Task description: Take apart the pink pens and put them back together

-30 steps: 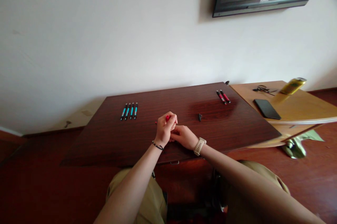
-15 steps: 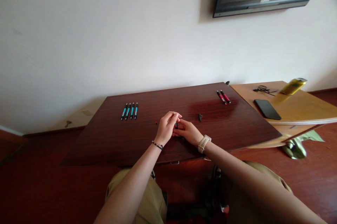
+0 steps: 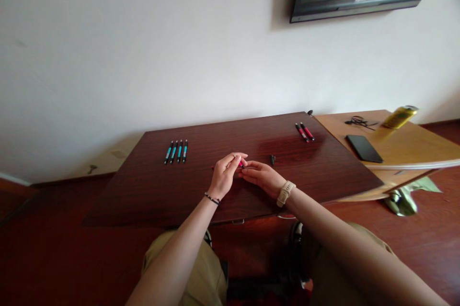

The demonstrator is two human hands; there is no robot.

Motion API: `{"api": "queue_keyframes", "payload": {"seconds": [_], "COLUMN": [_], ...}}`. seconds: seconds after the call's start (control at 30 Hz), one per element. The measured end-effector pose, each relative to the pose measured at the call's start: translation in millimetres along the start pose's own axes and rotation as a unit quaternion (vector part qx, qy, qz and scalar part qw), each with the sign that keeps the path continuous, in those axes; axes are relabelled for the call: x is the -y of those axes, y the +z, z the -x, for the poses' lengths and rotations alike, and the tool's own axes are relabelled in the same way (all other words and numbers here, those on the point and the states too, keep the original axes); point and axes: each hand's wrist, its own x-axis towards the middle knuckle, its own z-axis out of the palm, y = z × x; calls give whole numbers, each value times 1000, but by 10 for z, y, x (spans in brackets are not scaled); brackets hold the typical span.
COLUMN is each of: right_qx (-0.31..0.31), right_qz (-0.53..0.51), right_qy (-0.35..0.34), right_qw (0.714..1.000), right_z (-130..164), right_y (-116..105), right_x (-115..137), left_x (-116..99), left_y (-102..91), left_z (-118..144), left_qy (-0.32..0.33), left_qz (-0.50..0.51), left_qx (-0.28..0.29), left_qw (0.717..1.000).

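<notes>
Fingertips of the left hand (image 3: 223,175) and right hand (image 3: 261,176) pinch a slim red plastic pen (image 3: 239,164) over the glossy dark wooden table (image 3: 151,191).

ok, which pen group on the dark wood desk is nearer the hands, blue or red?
The four blue-and-black pens, lying side by side left of the left hand. The two red-and-black pens lie farther off, by the desk's far right corner.

One head-worn view; looks forward and down over the dark table (image 3: 179,191); wall close behind.
</notes>
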Motion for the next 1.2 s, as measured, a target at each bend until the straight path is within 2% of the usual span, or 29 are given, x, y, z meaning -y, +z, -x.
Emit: {"api": "queue_keyframes", "payload": {"seconds": [0.17, 0.33, 0.47, 0.53, 0.63, 0.73, 0.83, 0.97, 1.2], "right_qx": [-2, 15, 14, 3, -22, -57, -106, -166, -179], "right_qz": [153, 239, 296, 359, 474, 546, 580, 616, 666], "right_qy": [-69, -80, -90, -107, -145, -184, -207, -215, -184], "right_qw": [986, 968, 951, 927, 868, 815, 781, 740, 701], "right_z": [16, 70, 120, 139, 153, 152, 148, 125, 35], "right_y": [-30, -30, -13, -18, -55, -119, -197, -298, -295], "right_x": [4, -1, 16, 41, 77, 103, 143, 209, 182], "left_x": [62, 122, 93, 69, 45, 48, 77, 144, 211], "left_y": [-22, -37, -94, -161, -293, -414, -502, -582, -546], "left_z": [0, 0, -25, -38, -37, -1, 64, 158, 215], "left_qy": [-26, -43, -29, -16, 4, 19, 2, -63, -131], "left_qz": [45, 96, 134, 153, 159, 159, 158, 146, 145], "left_qx": [-12, -60, -110, -138, -171, -185, -177, -127, -40], "left_qw": [999, 993, 984, 978, 972, 970, 971, 979, 980]}}
